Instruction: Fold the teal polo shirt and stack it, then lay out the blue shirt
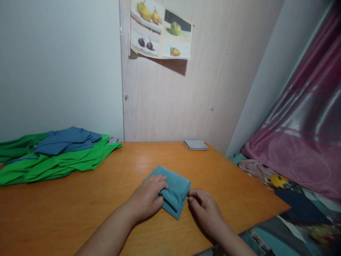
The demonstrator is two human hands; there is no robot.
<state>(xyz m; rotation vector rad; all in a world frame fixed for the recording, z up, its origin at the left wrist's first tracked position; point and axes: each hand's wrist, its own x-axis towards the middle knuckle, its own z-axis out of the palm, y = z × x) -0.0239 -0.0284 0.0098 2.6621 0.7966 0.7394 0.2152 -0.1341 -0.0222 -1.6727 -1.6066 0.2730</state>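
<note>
A blue-grey cloth (pixel 174 185), folded into a thick, small packet, lies at an angle on the orange-brown table. My left hand (pixel 149 197) rests over its left side, fingers bent on top and thumb at the front fold, holding it. Beside the packet's right corner is my right hand (pixel 205 209), its fingers curled. Thumb and forefinger come close together there and touch the cloth's edge. Loose layers show along the packet's right and front sides. The cloth under my left palm is hidden.
Bright green garments (pixel 61 163) with a blue one (pixel 69 140) on top lie heaped at the table's left back. A folded checked cloth (pixel 195 144) is at the back right edge. Past the table's right edge (pixel 262 185) are a pink curtain (pixel 301 149) and piled fabrics.
</note>
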